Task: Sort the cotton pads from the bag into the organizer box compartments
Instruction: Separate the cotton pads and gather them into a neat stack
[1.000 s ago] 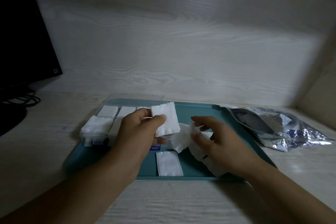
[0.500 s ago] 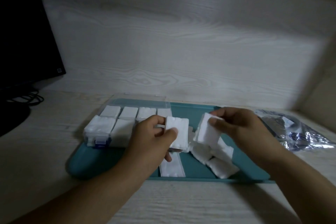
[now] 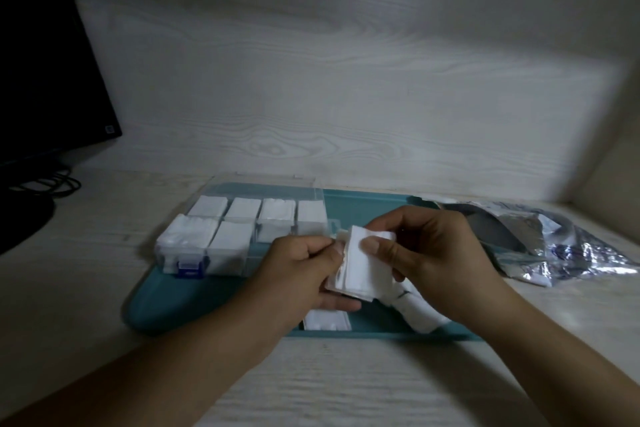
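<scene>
A small stack of white cotton pads (image 3: pixel 360 265) is held between both hands above the teal tray (image 3: pixel 194 302). My left hand (image 3: pixel 304 274) pinches the stack's left edge. My right hand (image 3: pixel 426 253) grips its top right, thumb on the front. The clear organizer box (image 3: pixel 242 236) with a blue latch stands on the tray's left half, its compartments holding white pads. Loose pads (image 3: pixel 420 314) lie on the tray under my right wrist, and one more pad (image 3: pixel 327 320) lies at the tray's front edge. The silver bag (image 3: pixel 554 239) lies open to the right.
A dark monitor (image 3: pixel 41 62) and black cables (image 3: pixel 48 184) stand at the far left on the pale wooden desk (image 3: pixel 86 288). A wood-grain wall panel closes off the back, and a side wall rises at the far right.
My two hands have come together: the pads held by my right hand now lie against those in my left, forming one stack. Both hands have dropped slightly toward the tray.
</scene>
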A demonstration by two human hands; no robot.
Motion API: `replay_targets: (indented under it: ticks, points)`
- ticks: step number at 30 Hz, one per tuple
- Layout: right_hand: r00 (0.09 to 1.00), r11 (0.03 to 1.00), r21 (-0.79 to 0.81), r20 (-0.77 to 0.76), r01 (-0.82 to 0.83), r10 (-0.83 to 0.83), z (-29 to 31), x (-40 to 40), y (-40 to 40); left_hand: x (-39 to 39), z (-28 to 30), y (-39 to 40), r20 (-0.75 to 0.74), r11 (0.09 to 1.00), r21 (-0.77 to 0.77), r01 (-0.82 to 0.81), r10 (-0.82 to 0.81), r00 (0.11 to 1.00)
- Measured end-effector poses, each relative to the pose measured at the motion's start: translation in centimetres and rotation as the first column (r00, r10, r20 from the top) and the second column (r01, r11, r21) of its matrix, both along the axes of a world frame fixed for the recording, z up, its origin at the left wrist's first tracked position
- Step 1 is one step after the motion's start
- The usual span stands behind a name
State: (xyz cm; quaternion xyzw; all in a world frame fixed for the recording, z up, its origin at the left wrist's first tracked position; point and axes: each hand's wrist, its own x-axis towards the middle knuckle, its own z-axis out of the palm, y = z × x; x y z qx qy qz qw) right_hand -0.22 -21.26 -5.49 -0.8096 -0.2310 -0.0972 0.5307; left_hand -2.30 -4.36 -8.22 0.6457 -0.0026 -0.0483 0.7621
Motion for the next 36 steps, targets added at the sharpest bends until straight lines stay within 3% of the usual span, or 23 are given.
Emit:
replay_targets:
  ticks: [5, 12, 20, 26, 32, 36]
  points:
    - [1.000, 1.000, -0.017, -0.003, 0.022, -0.022, -0.13, -0.28, 0.24, 0.29, -0.20, -0.06, -0.019, 0.998, -0.062, -0.008, 0.006, 1.000]
    - [1.000, 0.999, -0.033, 0.000, 0.024, -0.024, -0.24, -0.29, 0.39, 0.25, -0.23, -0.08, -0.023, 0.998, -0.065, -0.020, 0.018, 1.000]
    - [0.997, 0.997, 0.004, -0.019, 0.078, -0.078, -0.63, -0.08, 0.42, 0.16, -0.40, -0.09, 0.008, 0.994, -0.066, 0.086, -0.085, 0.996]
    - [0.988, 0.987, 0.041, -0.033, 0.154, -0.153, -0.86, -0.04, 0.55, 0.34, -0.66, -0.10, 0.016, 0.997, -0.051, 0.054, -0.053, 0.998]
    - [0.987, 0.979, 0.131, -0.052, 0.159, -0.153, -0.60, 0.26, 0.34, 0.33, -0.71, -0.09, 0.024, 0.997, -0.064, 0.041, -0.039, 0.999]
    - [0.992, 0.950, 0.302, -0.113, 0.081, -0.049, 0.11, 0.52, -0.41, 0.36, -0.72, -0.16, 0.025, 0.999, -0.048, 0.023, -0.022, 0.999]
